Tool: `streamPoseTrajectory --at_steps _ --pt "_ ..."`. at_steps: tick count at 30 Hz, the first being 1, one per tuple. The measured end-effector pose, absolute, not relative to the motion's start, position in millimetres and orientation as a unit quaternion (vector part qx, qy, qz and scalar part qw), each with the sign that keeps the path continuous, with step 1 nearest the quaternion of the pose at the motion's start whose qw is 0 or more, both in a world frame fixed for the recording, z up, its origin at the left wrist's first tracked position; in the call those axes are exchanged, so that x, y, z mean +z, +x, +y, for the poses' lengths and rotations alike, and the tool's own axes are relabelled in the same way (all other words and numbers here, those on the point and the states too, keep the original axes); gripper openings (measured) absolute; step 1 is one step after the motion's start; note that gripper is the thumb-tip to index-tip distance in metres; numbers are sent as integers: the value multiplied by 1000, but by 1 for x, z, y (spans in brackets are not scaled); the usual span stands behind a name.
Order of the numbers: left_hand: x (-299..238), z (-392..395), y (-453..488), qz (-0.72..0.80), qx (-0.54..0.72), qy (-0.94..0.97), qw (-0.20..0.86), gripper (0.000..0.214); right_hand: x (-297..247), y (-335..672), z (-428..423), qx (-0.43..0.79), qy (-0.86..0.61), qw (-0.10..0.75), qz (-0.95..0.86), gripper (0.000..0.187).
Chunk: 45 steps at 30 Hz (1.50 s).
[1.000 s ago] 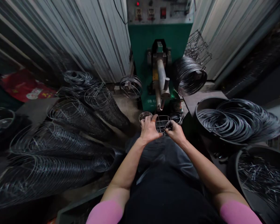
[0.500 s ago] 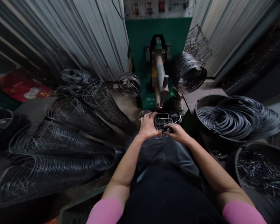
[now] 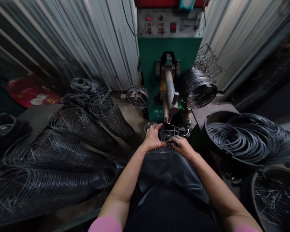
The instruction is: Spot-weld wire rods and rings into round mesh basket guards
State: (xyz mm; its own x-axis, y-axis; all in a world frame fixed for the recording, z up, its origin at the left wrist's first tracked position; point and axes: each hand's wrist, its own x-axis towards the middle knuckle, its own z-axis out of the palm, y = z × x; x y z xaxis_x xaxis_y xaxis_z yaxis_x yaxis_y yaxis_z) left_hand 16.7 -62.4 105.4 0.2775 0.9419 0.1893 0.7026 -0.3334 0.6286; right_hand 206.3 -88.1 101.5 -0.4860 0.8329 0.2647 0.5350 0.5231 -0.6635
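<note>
A round wire basket (image 3: pixel 168 130) sits in front of my lap, just below the electrode tips of a green spot welder (image 3: pixel 168 120). My left hand (image 3: pixel 152 138) grips its left side, thumb stretched across the near wires and fingers over the rim. On the right, my right hand (image 3: pixel 181 145) is closed at the near side of the basket, its dark-smudged fingertips pinching by the wires. Whether a separate small wire piece lies in that pinch is too small to make out. A dark apron (image 3: pixel 169 170) covers my lap beneath.
Tall stacks of wire rings (image 3: pixel 48 183) lean on the left. To the right, one tub (image 3: pixel 207 129) holds wire rings and another (image 3: pixel 256 199) short wire pieces. Wire coils (image 3: pixel 198 90) hang beside the welder. Corrugated metal walls (image 3: pixel 99 38) stand behind.
The camera view has tilted up a little, so the scene sits lower and more of the welder's panel shows. Both hands stay on the basket, with little visible shift.
</note>
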Motion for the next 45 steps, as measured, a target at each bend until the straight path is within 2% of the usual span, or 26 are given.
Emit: streamPoseTrajectory --at_steps 13,23,26,29,32,35,37,40,45 --pt "94 -18 19 529 315 740 271 93 106 206 -46 203 -423 285 -836 17" --pt "99 -6 26 583 302 714 243 91 96 205 -35 175 -472 305 -808 21" --pt "100 1 26 585 299 709 256 90 101 202 -35 175 -490 335 -786 18" --pt "100 0 26 584 302 712 247 93 100 202 -52 194 -530 416 -713 23" --pt "101 -2 28 587 305 719 214 94 84 209 -80 318 -591 474 -571 31" --pt "102 1 30 594 308 715 201 94 51 221 -112 451 -610 474 -446 31" --pt "103 5 30 600 309 705 219 94 25 230 -132 451 -623 480 -421 33" --pt "104 12 29 609 308 689 246 94 -6 240 -156 387 -642 481 -454 35" --pt "105 18 29 610 304 687 252 92 -23 244 -166 360 -657 486 -451 30"
